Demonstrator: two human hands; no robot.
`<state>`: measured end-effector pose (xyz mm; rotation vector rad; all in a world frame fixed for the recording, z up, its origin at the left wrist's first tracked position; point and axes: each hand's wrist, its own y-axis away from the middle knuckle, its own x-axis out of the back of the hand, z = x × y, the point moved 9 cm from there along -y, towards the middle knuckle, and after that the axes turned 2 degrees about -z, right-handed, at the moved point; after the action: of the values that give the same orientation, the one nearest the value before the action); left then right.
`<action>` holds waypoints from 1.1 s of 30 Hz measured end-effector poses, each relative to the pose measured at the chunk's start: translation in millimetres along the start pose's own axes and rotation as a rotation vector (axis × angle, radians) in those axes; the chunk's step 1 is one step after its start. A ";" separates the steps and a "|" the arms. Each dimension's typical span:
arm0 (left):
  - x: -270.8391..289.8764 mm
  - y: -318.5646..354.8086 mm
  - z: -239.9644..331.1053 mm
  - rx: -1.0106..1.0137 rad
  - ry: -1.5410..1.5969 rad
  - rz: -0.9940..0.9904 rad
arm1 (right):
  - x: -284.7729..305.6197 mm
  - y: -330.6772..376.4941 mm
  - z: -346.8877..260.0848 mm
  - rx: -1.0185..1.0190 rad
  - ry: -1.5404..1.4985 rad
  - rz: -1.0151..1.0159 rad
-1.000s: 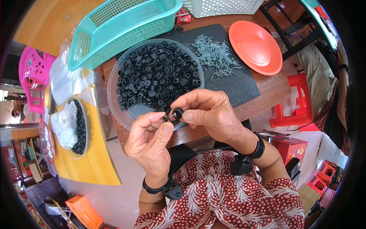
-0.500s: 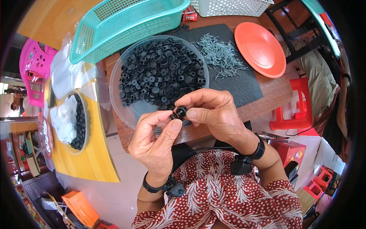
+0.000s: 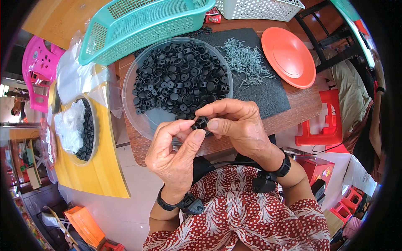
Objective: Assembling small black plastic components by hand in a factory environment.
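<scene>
Between the fingertips of both hands is a small round black plastic part [image 3: 200, 122], held over the near rim of a clear round tub [image 3: 130, 109]. My left hand [image 3: 175, 146] pinches it from the left with thumb and forefinger. From the right, my right hand [image 3: 235, 122] grips it the same way. Fingers cover much of the part, so its exact shape is hard to make out. Behind the hands, the tub holds a heap of similar black plastic parts [image 3: 176, 75]. Silver screws [image 3: 247, 60] lie in a loose pile on a black mat [image 3: 268, 98] beside the tub.
A teal basket [image 3: 146, 29] and a white basket [image 3: 259, 9] stand at the back. An orange-red plate [image 3: 289, 58] lies at the table's right. On a yellow table [image 3: 104, 167] to the left is another tub with black parts and a plastic bag [image 3: 72, 129]. A red stool [image 3: 324, 119] stands right.
The black part has turned slightly between my fingertips. Both hands keep their pinch and sit a little farther right in the picture, as the whole view has shifted slightly.
</scene>
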<state>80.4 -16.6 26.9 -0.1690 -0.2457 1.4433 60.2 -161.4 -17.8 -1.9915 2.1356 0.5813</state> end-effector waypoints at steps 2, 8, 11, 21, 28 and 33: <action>-0.7 -0.8 3.6 -0.023 -0.046 -0.013 | -1.1 -0.4 -1.4 0.015 0.019 -0.007; 0.1 -0.7 5.5 -0.032 -0.054 -0.020 | -3.4 0.2 -5.0 0.035 0.052 -0.006; -1.0 -0.1 -0.3 0.037 -0.019 -0.042 | -1.8 -0.1 -2.5 0.047 0.053 -0.004; -0.7 1.0 -12.8 0.152 0.119 -0.053 | -2.5 -0.3 1.2 0.035 -0.040 0.022; -3.1 -0.5 -9.6 0.136 0.151 -0.082 | -2.6 0.0 0.1 0.037 -0.071 0.008; -6.6 -0.3 -13.2 0.228 0.239 -0.109 | -2.9 0.6 -1.6 0.039 -0.058 -0.010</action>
<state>83.4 -22.8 13.8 -0.1380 0.1036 1.3184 60.1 -159.4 -15.2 -1.9400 2.0860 0.5835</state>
